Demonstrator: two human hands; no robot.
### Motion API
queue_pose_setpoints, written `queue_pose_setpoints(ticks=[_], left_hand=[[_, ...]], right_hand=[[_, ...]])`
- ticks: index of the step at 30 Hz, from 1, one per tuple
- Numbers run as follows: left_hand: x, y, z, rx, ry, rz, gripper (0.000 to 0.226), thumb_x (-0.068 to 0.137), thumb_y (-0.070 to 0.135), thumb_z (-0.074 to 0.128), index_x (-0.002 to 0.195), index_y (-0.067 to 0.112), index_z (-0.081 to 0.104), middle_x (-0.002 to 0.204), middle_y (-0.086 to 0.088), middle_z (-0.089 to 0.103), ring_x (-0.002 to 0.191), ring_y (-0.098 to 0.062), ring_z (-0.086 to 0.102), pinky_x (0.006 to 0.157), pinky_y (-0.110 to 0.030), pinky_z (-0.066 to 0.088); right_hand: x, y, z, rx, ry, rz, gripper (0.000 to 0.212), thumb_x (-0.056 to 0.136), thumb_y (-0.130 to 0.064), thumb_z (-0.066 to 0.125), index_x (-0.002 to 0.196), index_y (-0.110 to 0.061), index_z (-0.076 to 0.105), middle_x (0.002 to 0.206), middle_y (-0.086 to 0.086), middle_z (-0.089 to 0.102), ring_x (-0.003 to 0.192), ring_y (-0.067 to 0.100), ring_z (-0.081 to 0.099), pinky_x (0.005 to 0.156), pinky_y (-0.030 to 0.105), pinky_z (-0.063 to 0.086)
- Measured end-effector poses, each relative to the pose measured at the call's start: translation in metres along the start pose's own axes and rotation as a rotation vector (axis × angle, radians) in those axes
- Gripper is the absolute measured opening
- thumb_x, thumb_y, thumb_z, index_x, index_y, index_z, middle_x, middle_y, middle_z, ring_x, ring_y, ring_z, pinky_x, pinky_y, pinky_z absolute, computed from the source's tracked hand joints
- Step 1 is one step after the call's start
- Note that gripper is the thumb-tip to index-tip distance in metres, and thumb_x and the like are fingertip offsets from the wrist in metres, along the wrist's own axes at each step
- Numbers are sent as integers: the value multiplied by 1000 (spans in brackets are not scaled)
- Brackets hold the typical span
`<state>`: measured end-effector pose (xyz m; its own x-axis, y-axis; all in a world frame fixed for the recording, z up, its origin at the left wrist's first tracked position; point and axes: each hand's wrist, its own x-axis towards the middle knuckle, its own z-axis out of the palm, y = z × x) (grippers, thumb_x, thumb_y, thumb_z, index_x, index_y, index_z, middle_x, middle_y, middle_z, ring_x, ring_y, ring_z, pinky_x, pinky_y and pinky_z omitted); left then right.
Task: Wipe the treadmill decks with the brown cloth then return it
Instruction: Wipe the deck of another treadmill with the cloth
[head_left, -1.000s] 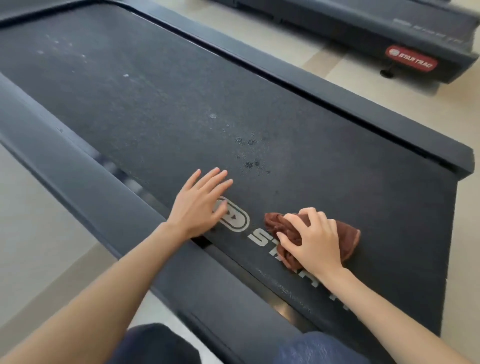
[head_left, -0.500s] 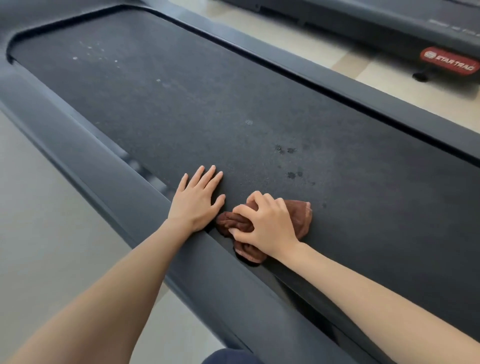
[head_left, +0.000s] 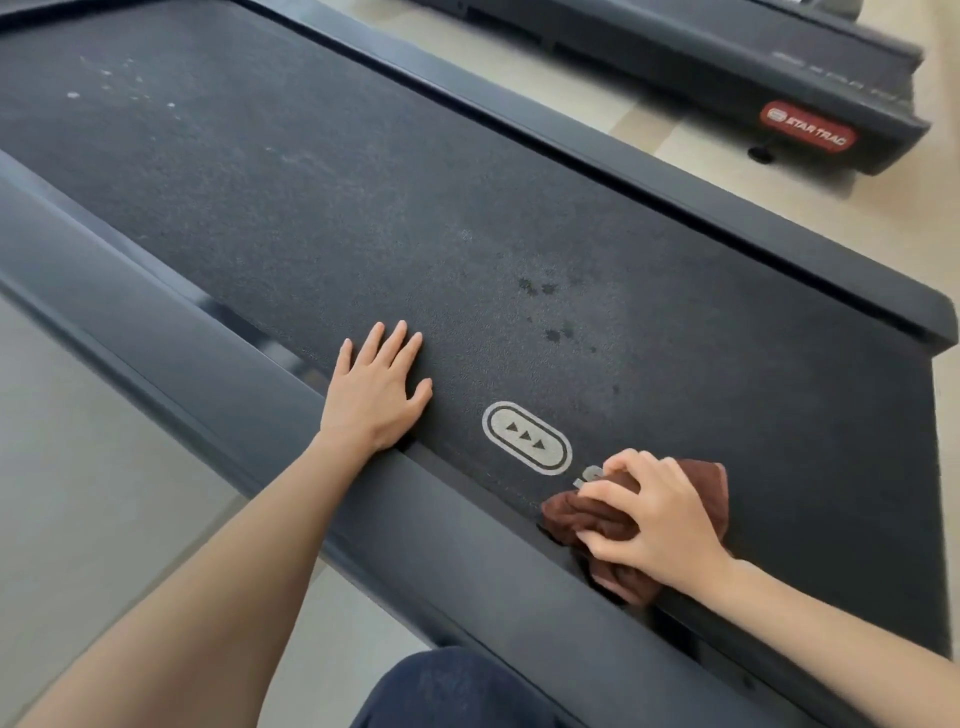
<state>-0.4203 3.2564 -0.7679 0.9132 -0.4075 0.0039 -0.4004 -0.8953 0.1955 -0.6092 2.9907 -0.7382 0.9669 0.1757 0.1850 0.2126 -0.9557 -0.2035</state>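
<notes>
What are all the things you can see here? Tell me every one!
Black textured treadmill belt: one, black, centre.
Dark grey side rails: two, grey, flanking the belt.
White oval arrow logo: one, white, on belt between hands.
Small dark spots: several, dark, mid-belt.
Crumpled brown cloth: one, brown, belt's near edge.
Second dark treadmill: one, black, top right.
Red oval badge: one, red, on that treadmill's end.
Beige tiled floor: one, beige, around treadmills.
Blue-trousered knee: one, blue, bottom.
Left hand: one, flat on belt.
Right hand: one, gripping cloth.
</notes>
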Motion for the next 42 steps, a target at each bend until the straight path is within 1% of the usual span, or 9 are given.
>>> queue_pose_setpoints(ticks=[5,9,13,18,23,28,33,39,42], left_hand=[[-1,1,-1,22,2,-3,60,94,48,31,149,27,16,158,5,9,145,-16,2,117,-44,3],[-1,2,-6,-8,-10,-10,58,95,46,33,148,30,18,158,7,10,145,-15,2,117,-41,3],[-13,7,-10,34,-51,37,51,95,49,30,145,43,20,157,6,12,145,-20,4,117,-45,5],[-26,37,-2,63,-85,104,59,82,67,12,140,55,12,157,13,11,145,-26,3,112,-60,5],[15,76,7,-5,-86,-181,65,83,73,18,143,52,5,157,15,-3,143,-29,-15,103,-71,-7],[33,69,18,85,-23,-155,71,77,79,3,142,52,0,157,15,0,143,-27,-14,106,-67,-8],[35,72,16,81,-6,-158,72,77,79,8,143,51,10,157,15,9,144,-27,-7,107,-65,-6],[32,73,14,100,0,-163,72,77,78,9,143,50,10,157,14,9,144,-27,-7,107,-66,-3],[35,74,13,80,21,-154,70,79,76,17,143,47,20,155,11,18,144,-29,2,107,-67,1]], right_hand=[[84,-37,25,-2,62,14,32,68,-51,63,86,-25,69,84,2,56,75,23,54,64,35,41],[118,-40,27,-12,10,14,36,73,-52,67,97,-26,68,91,5,56,81,25,54,69,37,40],[63,-7,12,-59,-18,1,44,78,-64,52,109,-35,64,108,3,58,96,25,54,79,39,42],[4,46,2,-143,97,134,42,76,-65,49,99,-35,66,100,0,59,90,23,56,74,39,44],[69,67,15,-167,203,179,39,74,-61,55,92,-30,69,88,1,59,79,24,56,69,37,41],[169,111,30,-202,259,332,37,72,-59,65,92,-28,67,89,6,58,81,31,55,71,39,39],[220,118,28,-157,147,525,41,80,-61,54,107,-31,62,107,7,54,100,30,50,82,40,33],[95,67,29,-63,206,231,32,71,-59,58,93,-36,60,93,0,52,85,24,52,73,37,34],[99,75,33,-52,232,89,29,73,-58,60,90,-34,61,89,-1,54,78,23,52,70,36,36]])
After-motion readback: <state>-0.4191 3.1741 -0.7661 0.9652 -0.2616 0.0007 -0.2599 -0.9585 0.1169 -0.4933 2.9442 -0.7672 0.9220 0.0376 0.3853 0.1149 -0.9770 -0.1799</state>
